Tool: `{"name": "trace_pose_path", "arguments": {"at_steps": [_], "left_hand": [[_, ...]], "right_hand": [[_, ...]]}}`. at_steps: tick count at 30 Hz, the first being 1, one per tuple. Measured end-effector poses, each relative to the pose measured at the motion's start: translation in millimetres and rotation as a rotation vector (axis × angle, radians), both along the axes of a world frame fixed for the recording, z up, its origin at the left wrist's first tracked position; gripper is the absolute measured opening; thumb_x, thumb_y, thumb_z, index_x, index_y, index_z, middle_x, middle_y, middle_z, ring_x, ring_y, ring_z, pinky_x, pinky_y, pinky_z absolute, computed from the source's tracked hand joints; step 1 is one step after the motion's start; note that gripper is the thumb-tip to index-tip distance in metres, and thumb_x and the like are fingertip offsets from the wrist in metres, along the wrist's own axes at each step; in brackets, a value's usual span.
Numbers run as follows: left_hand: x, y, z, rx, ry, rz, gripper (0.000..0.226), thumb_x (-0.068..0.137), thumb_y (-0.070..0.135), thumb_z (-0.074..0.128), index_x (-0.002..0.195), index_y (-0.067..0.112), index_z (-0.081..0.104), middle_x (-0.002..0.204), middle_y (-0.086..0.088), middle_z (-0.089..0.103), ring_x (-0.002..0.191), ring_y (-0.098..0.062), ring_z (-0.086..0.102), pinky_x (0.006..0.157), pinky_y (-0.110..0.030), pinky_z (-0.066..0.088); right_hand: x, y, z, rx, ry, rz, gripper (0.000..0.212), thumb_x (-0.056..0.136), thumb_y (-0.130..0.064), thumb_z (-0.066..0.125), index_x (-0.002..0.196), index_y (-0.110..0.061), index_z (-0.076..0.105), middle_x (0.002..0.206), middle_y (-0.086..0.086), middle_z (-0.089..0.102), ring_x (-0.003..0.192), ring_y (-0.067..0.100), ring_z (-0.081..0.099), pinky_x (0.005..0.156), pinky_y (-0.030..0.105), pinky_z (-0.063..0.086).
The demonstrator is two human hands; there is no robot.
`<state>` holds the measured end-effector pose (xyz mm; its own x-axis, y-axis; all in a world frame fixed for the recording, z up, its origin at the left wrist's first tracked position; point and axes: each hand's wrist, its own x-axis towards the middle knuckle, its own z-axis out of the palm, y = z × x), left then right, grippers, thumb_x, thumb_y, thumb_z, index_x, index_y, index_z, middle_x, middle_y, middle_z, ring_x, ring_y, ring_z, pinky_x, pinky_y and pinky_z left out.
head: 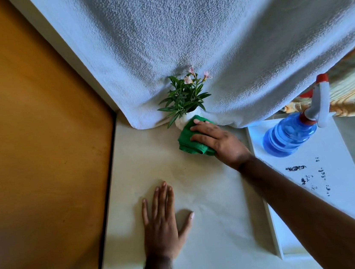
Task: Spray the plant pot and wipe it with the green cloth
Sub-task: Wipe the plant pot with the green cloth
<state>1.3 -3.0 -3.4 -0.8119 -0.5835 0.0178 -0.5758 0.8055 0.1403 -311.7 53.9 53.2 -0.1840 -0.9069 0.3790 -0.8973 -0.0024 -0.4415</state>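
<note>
A small white plant pot (181, 120) with green leaves and pink flowers stands at the back of the pale table, against a hanging white cloth. My right hand (215, 139) presses a folded green cloth (189, 140) against the pot's front side, fingers curled over the cloth, which hides most of the pot. A blue spray bottle (288, 135) with a white and red trigger head stands to the right on a white tray. My left hand (162, 220) lies flat on the table, fingers spread, holding nothing.
The white tray (334, 184) with dark marks fills the right side. A textured white cloth (205, 41) hangs behind the pot. A brown wooden door (27, 141) stands at the left, past the table edge (110, 198).
</note>
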Motion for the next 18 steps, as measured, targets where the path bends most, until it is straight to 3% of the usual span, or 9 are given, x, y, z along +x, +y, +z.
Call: {"name": "trace_pose_path", "arguments": {"at_steps": [9, 11, 14, 18], "left_hand": [[0, 1, 1, -0.029, 0.024, -0.009, 0.09, 0.097, 0.072, 0.042, 0.163, 0.011, 0.033, 0.172, -0.007, 0.033, 0.158, -0.025, 0.035, 0.121, -0.065, 0.037], [1, 1, 1, -0.025, 0.024, -0.009, 0.091, 0.096, 0.071, 0.044, 0.163, 0.012, 0.032, 0.173, -0.007, 0.033, 0.158, -0.025, 0.034, 0.121, -0.065, 0.037], [1, 1, 0, -0.024, 0.029, -0.012, 0.091, 0.097, 0.072, 0.042, 0.164, 0.013, 0.029, 0.173, -0.007, 0.031, 0.159, -0.025, 0.033, 0.122, -0.065, 0.035], [1, 2, 1, -0.027, 0.044, -0.005, 0.091, 0.097, 0.071, 0.045, 0.164, 0.013, 0.029, 0.173, -0.007, 0.031, 0.159, -0.024, 0.033, 0.122, -0.065, 0.036]], "right_hand": [[0, 15, -3, 0.167, -0.215, -0.056, 0.037, 0.097, 0.008, 0.06, 0.131, -0.005, 0.065, 0.146, 0.015, 0.056, 0.147, 0.029, 0.038, 0.119, 0.051, 0.035], [0, 16, 1, 0.199, -0.231, -0.074, 0.044, 0.092, 0.014, 0.063, 0.132, -0.004, 0.065, 0.146, 0.016, 0.056, 0.145, 0.029, 0.041, 0.115, 0.052, 0.039], [7, 13, 11, 0.129, -0.128, -0.039, 0.056, 0.077, 0.024, 0.067, 0.126, -0.002, 0.069, 0.139, 0.019, 0.062, 0.136, 0.034, 0.053, 0.109, 0.049, 0.048], [25, -2, 30, -0.031, 0.087, 0.161, 0.028, 0.097, 0.003, 0.058, 0.12, -0.001, 0.073, 0.133, 0.021, 0.067, 0.132, 0.039, 0.056, 0.113, 0.048, 0.043]]}}
